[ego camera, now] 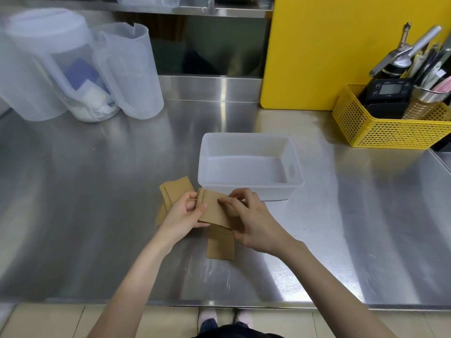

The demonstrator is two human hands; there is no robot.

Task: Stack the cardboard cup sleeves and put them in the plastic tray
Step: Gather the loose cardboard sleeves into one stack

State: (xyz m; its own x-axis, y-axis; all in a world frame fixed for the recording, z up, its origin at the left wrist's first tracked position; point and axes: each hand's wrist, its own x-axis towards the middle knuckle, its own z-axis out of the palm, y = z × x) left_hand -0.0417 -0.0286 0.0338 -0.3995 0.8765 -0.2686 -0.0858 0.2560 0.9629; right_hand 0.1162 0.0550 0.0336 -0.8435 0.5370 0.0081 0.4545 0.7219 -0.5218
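Note:
A small stack of brown cardboard cup sleeves (pixel 212 209) is held just above the steel counter, in front of the plastic tray. My left hand (pixel 183 214) grips its left edge and my right hand (pixel 251 220) pinches its right side from above. More sleeves (pixel 176 190) lie fanned on the counter behind my left hand. One flat sleeve (pixel 220 245) lies under my hands, nearer to me. The translucent white plastic tray (pixel 291 167) stands just beyond the held stack with nothing in it.
Three translucent plastic pitchers (pixel 127 69) stand at the back left. A yellow cutting board (pixel 329 50) leans at the back right. Beside it a yellow mesh basket (pixel 390 130) holds a scale and utensils. The counter's front edge (pixel 219 303) runs below my forearms.

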